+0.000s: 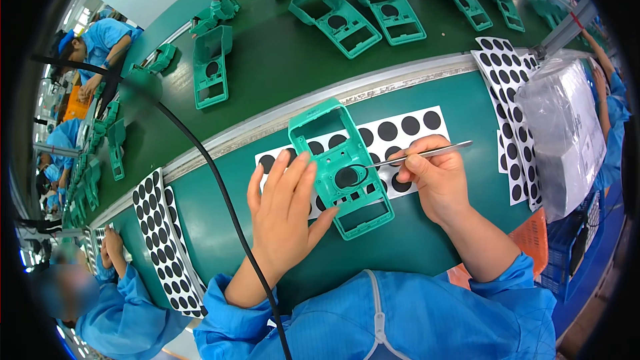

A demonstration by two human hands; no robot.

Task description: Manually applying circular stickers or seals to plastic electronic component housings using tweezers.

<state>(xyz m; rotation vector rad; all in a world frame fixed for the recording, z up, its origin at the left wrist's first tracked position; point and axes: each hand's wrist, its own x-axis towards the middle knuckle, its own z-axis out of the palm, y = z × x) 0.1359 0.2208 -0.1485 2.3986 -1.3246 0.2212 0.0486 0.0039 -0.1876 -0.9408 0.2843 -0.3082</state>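
A green plastic housing lies tilted on a white sheet of round black stickers in front of me. My left hand rests along the housing's left edge, its fingers stretched out and apart, the thumb near the lower opening. Pinched in the fingers of my right hand is a pair of metal tweezers, pointing left. Their tip reaches the edge of a round recess in the housing, where a black round piece sits. Whether the tip grips that piece is too small to tell.
Beyond a metal rail, more green housings lie on a green belt. Stacks of sticker sheets lie left and right. A clear plastic bag and an orange basket are at right. A black cable crosses the view; co-workers sit nearby.
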